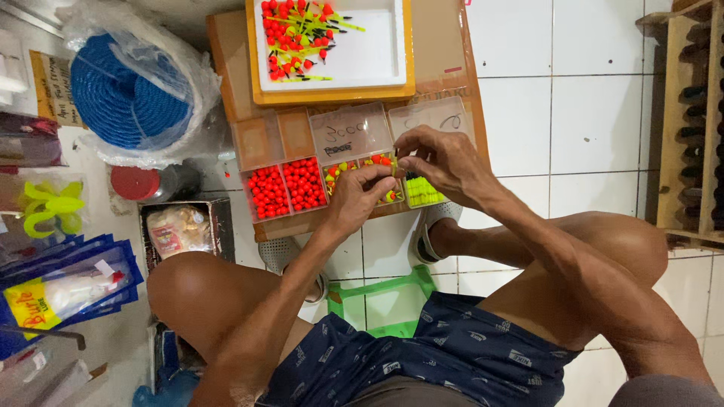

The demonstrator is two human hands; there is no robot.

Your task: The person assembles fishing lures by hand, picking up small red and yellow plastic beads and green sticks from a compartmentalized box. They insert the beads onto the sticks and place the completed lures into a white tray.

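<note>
My knees frame my left hand (360, 197) and right hand (437, 160), fingertips pinched together on something tiny I can't identify, best kept low over the bead box (302, 185) beneath them.

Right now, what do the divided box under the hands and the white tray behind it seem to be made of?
Divided box: probably clear hard plastic, since its raised lids show the cardboard through them. White tray: perhaps foam, judging by its matte surface and thick walls, with an orange rim; the look leaves it open.
</note>
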